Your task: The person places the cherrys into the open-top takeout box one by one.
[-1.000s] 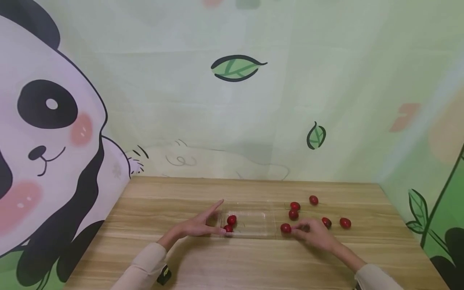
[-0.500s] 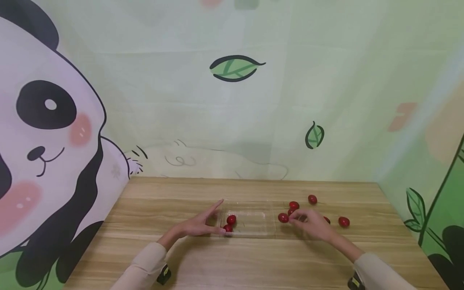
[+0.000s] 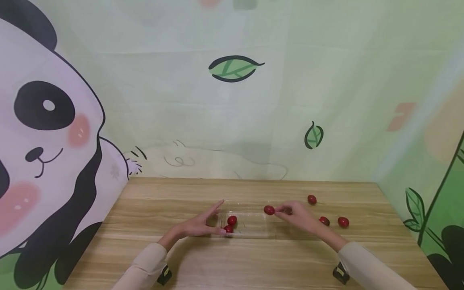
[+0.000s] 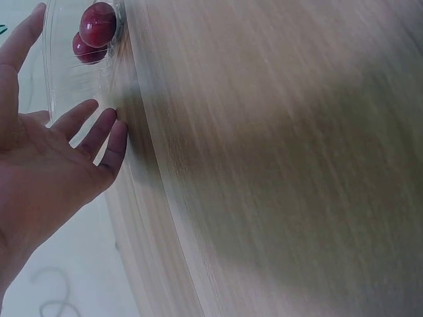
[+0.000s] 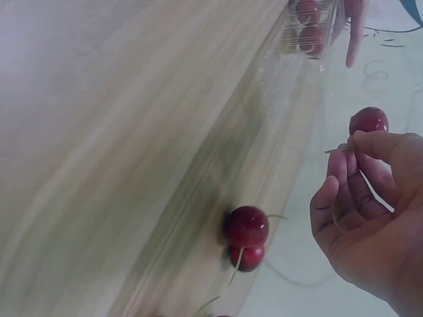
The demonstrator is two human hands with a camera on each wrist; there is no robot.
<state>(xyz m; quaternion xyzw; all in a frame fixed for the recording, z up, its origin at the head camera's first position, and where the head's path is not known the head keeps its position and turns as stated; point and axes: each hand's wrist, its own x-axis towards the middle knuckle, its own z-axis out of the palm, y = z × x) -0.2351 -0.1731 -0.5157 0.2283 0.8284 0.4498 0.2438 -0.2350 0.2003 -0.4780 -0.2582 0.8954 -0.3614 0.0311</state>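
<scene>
My right hand (image 3: 299, 217) pinches a red cherry (image 3: 269, 210) between thumb and fingertips, over the right end of a clear plastic box (image 3: 250, 229). In the right wrist view the thumb and fingers meet just below this cherry (image 5: 369, 120), and a thin stem (image 5: 336, 150) sticks out beside them. At the box's left end rests my left hand (image 3: 201, 226), fingers spread, thumb along the near side and forefinger reaching to the far corner. Inside the box, an upper cherry (image 3: 232, 220) and a lower cherry (image 3: 228, 228) lie together near the left thumb.
Right of the box, loose cherries lie on the wooden table (image 3: 232, 262): a far cherry (image 3: 311, 199), one near the right wrist (image 3: 324, 221) and a rightmost cherry (image 3: 343, 222). Two touching cherries (image 5: 246, 226) are mostly behind my right hand. A printed cloth (image 3: 174, 100) stands behind.
My right hand has lifted the cherry off the table and carried it left and away from me to the box's right end. The left hand stays at the box.
</scene>
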